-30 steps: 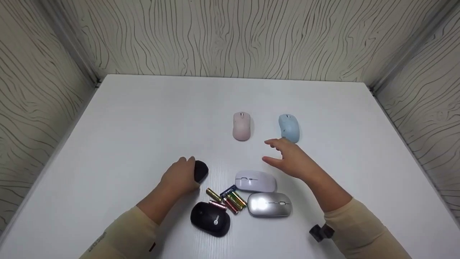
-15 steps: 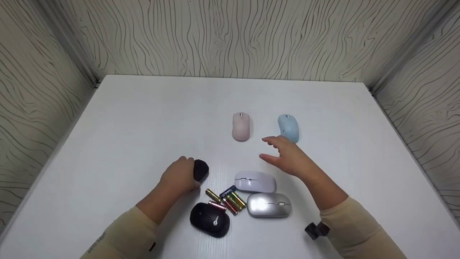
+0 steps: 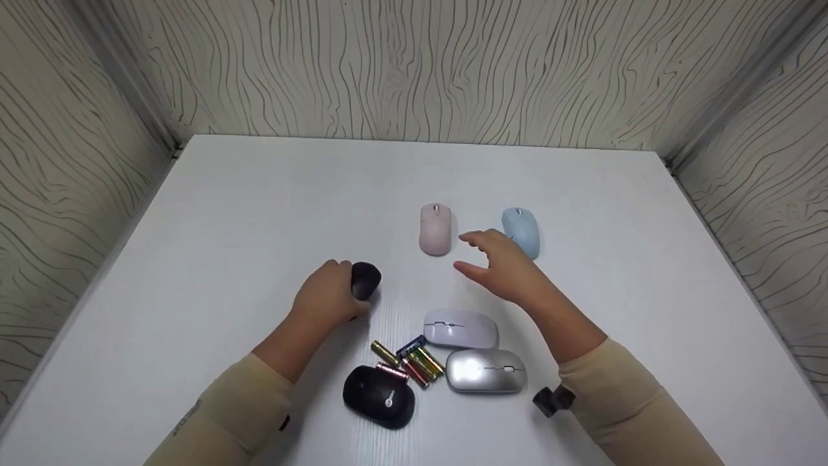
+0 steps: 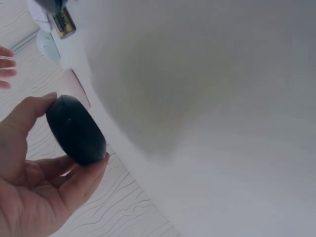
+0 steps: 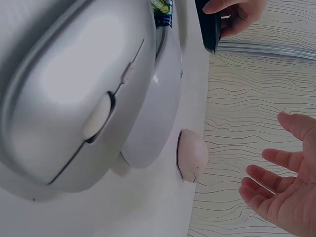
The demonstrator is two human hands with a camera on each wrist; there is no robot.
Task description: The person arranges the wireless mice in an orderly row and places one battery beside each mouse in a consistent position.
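Note:
My left hand (image 3: 326, 292) grips a black computer mouse (image 3: 365, 280) between thumb and fingers. In the left wrist view that mouse (image 4: 76, 131) is raised off the table, pinched at its two ends. My right hand (image 3: 501, 262) holds nothing, its thumb and fingers spread apart; in the right wrist view the hand (image 5: 286, 182) shows a bare palm. It hovers in front of the blue mouse (image 3: 522, 234), partly covering it. To its left lies the pink mouse (image 3: 436, 229).
Nearer the front, a white mouse (image 3: 460, 328) touches a silver mouse (image 3: 486, 371). Beside them several batteries (image 3: 420, 364) lie in a loose pile, against another black mouse (image 3: 378, 396). Patterned walls (image 3: 414, 71) enclose the white table (image 3: 272, 188) at the back and sides.
My left hand has moved slightly away from me, carrying the black mouse up and forward. My right hand has shifted left and a little forward, still empty.

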